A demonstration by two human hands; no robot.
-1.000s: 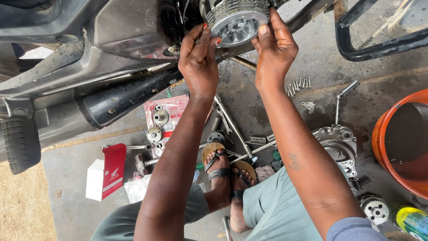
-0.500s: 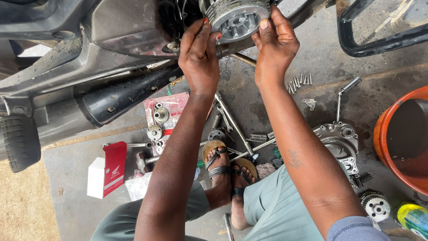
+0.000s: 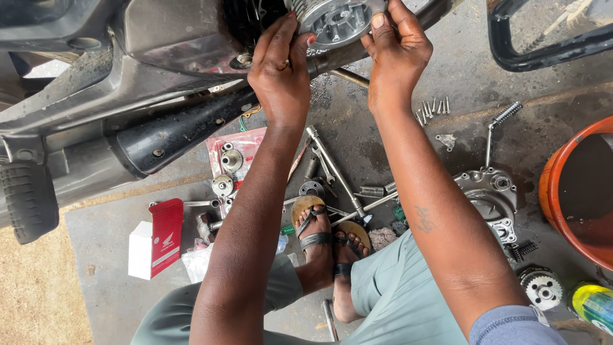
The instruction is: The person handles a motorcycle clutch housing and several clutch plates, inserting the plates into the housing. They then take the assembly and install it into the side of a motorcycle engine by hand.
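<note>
A round silver clutch assembly [image 3: 337, 19] sits at the open side of a motorcycle engine [image 3: 185, 38], at the top of the head view. My left hand [image 3: 281, 70] grips its left rim with the fingers curled around it. My right hand [image 3: 396, 51] holds its right rim, thumb pressed on the edge. Both arms reach up from my lap. The upper part of the clutch is cut off by the frame edge.
On the concrete below lie a black exhaust pipe [image 3: 185, 128], a silver engine cover [image 3: 495, 198], loose bolts [image 3: 434, 107], wrenches [image 3: 335, 169], small gears on a pink sheet [image 3: 230, 160], a red-and-white box [image 3: 156, 239], and an orange bucket [image 3: 575, 191]. My sandalled feet [image 3: 325, 239] rest among them.
The clutch and both hands sit higher in the view than before, so less of the clutch shows. Both hands keep their grip on its rim.
</note>
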